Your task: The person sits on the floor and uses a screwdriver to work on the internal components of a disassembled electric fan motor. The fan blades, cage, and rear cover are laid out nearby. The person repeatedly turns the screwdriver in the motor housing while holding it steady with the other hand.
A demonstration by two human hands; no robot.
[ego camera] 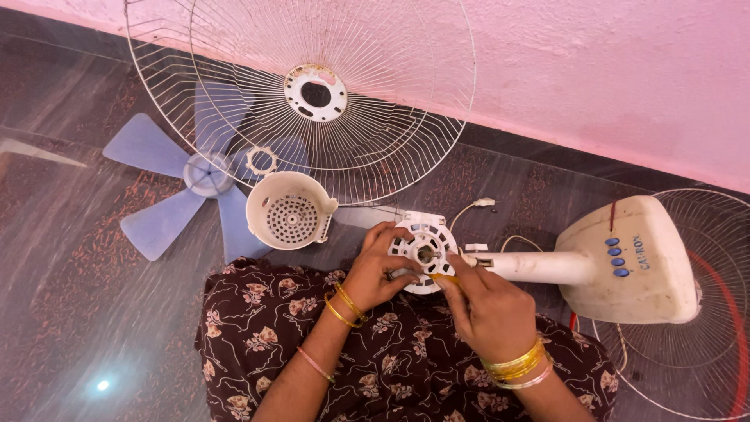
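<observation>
A white round fan motor housing [423,248] with vent slots rests on my lap, joined to a white fan stand pole [539,266] that runs right to the fan base [625,262]. My left hand [375,270] grips the housing's left edge. My right hand [488,305] holds a thin yellow-handled tool [444,277] against the lower part of the housing.
A white wire fan guard [367,117] leans against the pink wall. A pale blue fan blade [176,191] and a white cup-shaped motor cover [289,209] lie on the dark stone floor. A second guard [707,312] lies behind the base at right. A loose white wire [473,207] trails nearby.
</observation>
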